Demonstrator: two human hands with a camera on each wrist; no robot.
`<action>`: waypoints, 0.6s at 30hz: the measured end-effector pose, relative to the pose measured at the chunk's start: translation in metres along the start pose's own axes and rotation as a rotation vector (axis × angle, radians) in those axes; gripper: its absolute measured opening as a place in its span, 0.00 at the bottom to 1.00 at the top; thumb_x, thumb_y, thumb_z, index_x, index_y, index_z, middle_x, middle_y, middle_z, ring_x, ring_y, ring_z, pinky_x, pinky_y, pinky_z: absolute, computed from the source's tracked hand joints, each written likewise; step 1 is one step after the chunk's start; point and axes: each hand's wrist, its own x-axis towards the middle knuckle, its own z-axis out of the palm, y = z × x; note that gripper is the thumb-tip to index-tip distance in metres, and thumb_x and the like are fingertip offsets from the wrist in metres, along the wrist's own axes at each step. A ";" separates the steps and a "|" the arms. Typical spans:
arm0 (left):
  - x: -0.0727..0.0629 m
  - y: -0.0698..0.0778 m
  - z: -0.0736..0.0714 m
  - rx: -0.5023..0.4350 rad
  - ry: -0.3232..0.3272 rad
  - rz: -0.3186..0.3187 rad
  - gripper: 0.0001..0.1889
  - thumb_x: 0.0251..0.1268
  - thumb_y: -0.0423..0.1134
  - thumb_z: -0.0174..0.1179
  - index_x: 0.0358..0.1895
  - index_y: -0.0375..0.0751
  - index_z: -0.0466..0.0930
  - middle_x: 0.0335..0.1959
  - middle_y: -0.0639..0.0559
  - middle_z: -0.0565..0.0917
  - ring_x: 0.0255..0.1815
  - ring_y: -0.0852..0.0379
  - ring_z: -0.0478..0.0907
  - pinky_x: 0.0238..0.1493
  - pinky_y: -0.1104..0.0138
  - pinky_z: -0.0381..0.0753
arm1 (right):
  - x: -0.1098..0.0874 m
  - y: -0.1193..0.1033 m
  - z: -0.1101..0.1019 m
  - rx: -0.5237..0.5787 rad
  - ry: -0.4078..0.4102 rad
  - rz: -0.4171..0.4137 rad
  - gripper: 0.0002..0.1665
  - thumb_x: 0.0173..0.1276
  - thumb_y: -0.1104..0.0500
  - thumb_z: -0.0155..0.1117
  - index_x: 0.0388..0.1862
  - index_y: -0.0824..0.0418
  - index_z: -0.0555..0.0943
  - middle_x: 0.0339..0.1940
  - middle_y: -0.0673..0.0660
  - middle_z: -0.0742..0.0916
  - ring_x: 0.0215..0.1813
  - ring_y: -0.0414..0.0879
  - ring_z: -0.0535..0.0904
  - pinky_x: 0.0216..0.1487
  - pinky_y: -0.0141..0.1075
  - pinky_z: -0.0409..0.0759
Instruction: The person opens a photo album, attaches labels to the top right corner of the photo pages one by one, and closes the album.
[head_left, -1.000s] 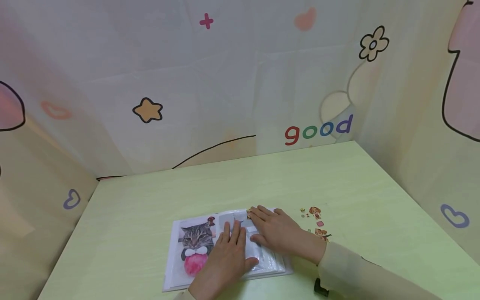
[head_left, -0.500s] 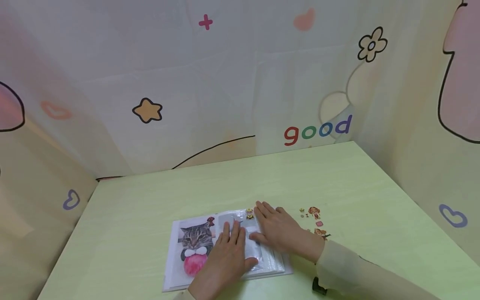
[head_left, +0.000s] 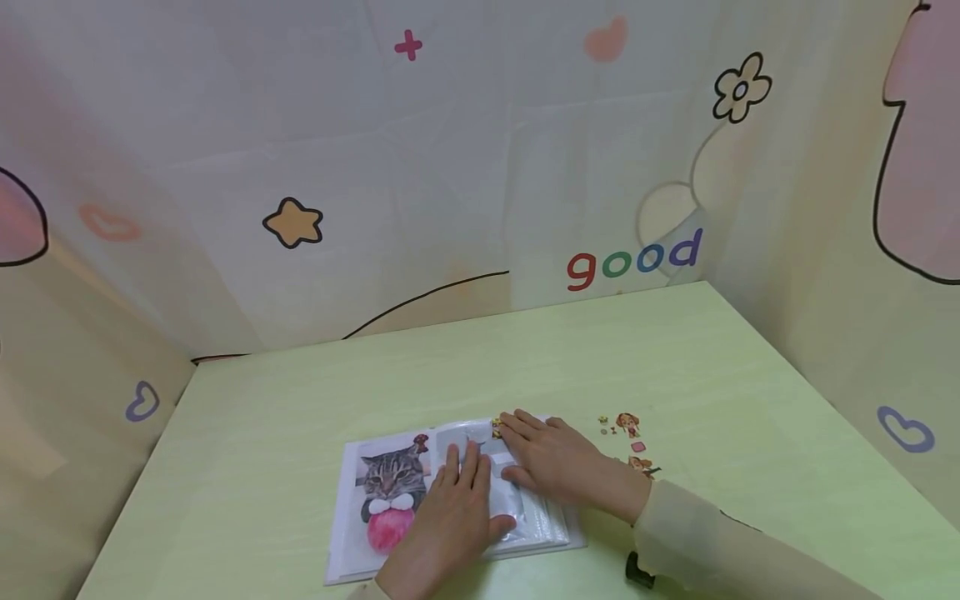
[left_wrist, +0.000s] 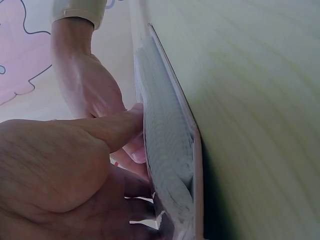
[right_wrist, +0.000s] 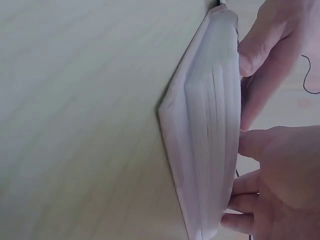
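An album (head_left: 339,533) with clear plastic pages lies open on the table. Its left page shows a picture of a tabby cat (head_left: 392,479) above a pink fluffy ball. My left hand (head_left: 453,512) rests on the right-hand page near the middle fold, fingers straight and thumb out to the side. Farther right on that page, my right hand (head_left: 558,458) lies with extended fingers pointing up and left. Its fingertips partly cover a small yellow sticker (head_left: 497,427) at the page's top. Both wrist views show the thick stack of pages (right_wrist: 215,110) edge-on, with fingers on top.
Several small cartoon stickers (head_left: 628,425) lie right of the album on the pale green table (head_left: 300,400). A small black object (head_left: 639,571) sits by the right sleeve (head_left: 720,542). Printed curtains (head_left: 420,167) surround the table's back and sides.
My right hand slid slightly up and right, uncovering the yellow sticker, then came back left and partly covers it again. My left hand stayed in place.
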 end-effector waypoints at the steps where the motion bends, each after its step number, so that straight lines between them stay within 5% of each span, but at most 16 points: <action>1: 0.000 0.000 0.000 -0.002 0.001 0.000 0.45 0.72 0.62 0.60 0.76 0.28 0.64 0.80 0.33 0.59 0.80 0.32 0.54 0.75 0.47 0.63 | 0.000 0.000 0.000 0.008 0.001 -0.003 0.41 0.80 0.40 0.55 0.79 0.66 0.66 0.81 0.62 0.68 0.81 0.58 0.61 0.72 0.57 0.69; 18: 0.003 0.000 -0.002 0.038 -0.013 -0.005 0.45 0.70 0.63 0.61 0.76 0.29 0.65 0.80 0.34 0.61 0.80 0.33 0.55 0.74 0.47 0.65 | 0.002 0.004 -0.001 0.068 -0.020 0.049 0.45 0.80 0.36 0.52 0.80 0.67 0.63 0.81 0.63 0.66 0.81 0.58 0.60 0.72 0.58 0.68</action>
